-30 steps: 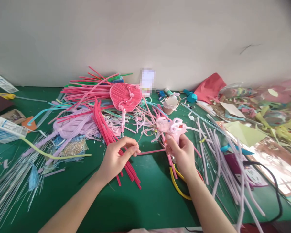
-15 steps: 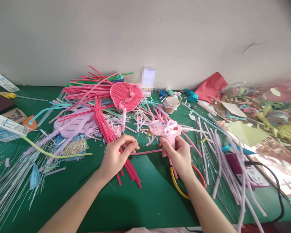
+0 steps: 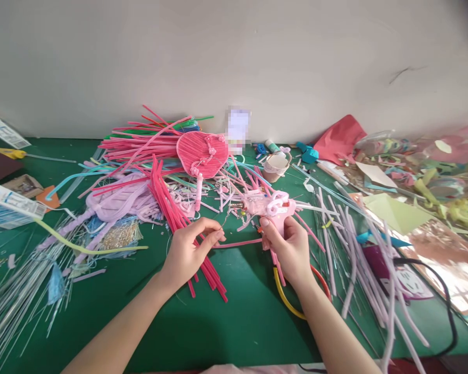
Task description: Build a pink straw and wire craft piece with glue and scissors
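Bare green worktop (image 3: 234, 322) between my forearms gives free passage; pink pipe-cleaner pile (image 3: 156, 171) blocks ahead-left, pale stems (image 3: 359, 249) and black cable (image 3: 446, 311) block right.

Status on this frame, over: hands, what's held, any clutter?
Left hand pinching pink stem. Right hand gripping glue gun, nozzle pointing left. Red stems run under the left hand.

Your right hand (image 3: 290, 252) covers the glue gun (image 3: 267, 203) grip; the left edge crops the box (image 3: 3, 208); one item (image 3: 238, 127) is pixelated.
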### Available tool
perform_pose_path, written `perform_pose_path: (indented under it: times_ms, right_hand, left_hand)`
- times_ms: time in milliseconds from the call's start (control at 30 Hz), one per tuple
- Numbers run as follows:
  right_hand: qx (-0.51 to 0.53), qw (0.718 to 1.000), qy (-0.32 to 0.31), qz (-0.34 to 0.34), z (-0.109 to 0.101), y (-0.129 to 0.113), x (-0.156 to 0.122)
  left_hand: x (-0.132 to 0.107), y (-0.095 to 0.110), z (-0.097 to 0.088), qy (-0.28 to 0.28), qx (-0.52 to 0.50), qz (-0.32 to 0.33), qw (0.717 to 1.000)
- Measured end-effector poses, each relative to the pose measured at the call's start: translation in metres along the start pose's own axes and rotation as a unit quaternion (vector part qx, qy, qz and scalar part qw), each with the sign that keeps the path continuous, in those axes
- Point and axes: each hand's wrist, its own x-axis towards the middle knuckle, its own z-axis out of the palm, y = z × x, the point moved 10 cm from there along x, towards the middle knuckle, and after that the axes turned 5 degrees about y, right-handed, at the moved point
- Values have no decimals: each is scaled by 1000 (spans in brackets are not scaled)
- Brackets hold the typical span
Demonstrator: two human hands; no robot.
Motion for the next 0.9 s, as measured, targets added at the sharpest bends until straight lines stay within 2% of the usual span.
perform_pose_path:
  times_ms: [367,567,633,733,833,900]
  right_hand:
    - [18,1000,5,0,-5,4,2]
    - [20,999,40,-20,-14,-4,6]
    - [-28,996,73,-36,-25,-7,11]
    - [-154,981,112,-42,-42,-6,25]
    - [-253,959,121,-47,-55,-2,45]
    - [-256,959,114,-53,-59,1,59]
  left_hand:
    - [0,-1,2,-9,19,-7,1000]
    - [0,-4,1,-7,11,-22,1000]
    - [0,-5,1,-7,11,-26,1000]
    - [0,-3,0,-3,31,-16,999]
    - [0,3,-3,11,98,26,995]
    - [0,9,-5,21,164,74,983]
